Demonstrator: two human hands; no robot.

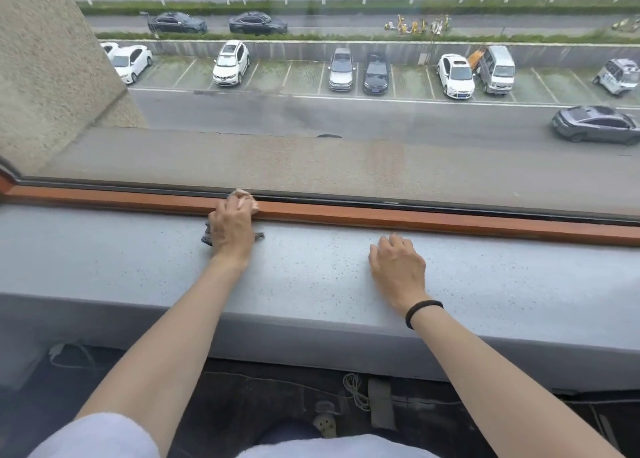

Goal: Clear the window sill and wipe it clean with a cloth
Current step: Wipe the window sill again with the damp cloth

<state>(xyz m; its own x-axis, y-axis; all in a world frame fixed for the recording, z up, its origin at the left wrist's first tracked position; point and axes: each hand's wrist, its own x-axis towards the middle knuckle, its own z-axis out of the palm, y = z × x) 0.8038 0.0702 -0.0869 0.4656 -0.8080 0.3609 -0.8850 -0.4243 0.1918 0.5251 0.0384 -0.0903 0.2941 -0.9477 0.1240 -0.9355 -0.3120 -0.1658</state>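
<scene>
Left hand (231, 229): fingers bent over a bunched cloth (246, 199), gripping it and pressing it into the far edge of the window sill (485, 270), where the sill meets the wooden frame strip (381, 217). A tan fold shows beyond the fingertips and a dark patterned corner pokes out near the wrist (one cloth or two layers, cannot tell). The bunching likely lets it reach into the corner seam, where dust tends to collect.

Right hand (398, 267): holds nothing, palm down on the sill to the right, well apart from the cloth, fingers loosely bent. Probably bracing the lean forward. Black wristband (424, 310) on that wrist.

No objects visible on the sill, so clearing looks done and wiping is the step in hand.
</scene>
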